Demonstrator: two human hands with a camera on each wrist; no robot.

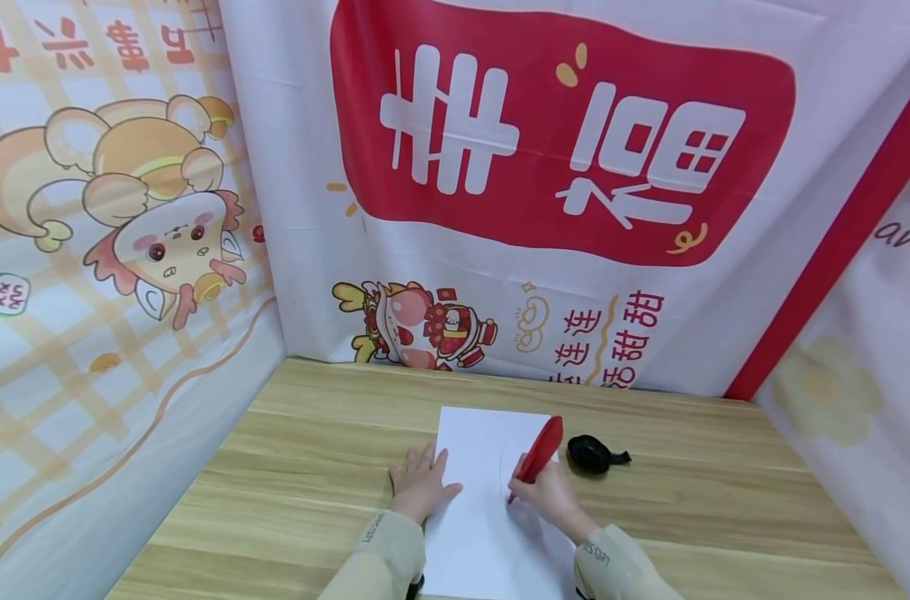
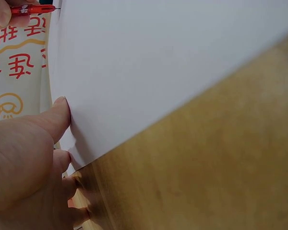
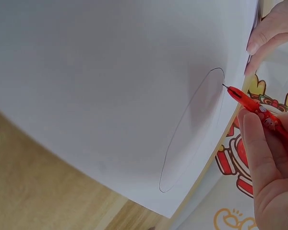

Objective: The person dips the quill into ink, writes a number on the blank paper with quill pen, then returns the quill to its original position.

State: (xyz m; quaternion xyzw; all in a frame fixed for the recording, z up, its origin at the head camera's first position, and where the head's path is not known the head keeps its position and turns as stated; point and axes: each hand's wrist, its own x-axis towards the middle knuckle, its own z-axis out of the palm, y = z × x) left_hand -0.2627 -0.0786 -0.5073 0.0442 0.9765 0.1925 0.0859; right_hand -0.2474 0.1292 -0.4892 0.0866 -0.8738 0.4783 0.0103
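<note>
A white sheet of paper lies on the wooden table. My right hand pinches a red pen with a broad, feather-shaped top, and the tip meets the paper. In the right wrist view, a long thin oval outline runs across the sheet, with the pen tip at one end of it. My left hand rests with its fingers spread at the sheet's left edge, its thumb on the paper.
A black rounded object with a short tab sits on the table right of the paper. Printed cloth hangs behind the table and along both sides, bounding the work area.
</note>
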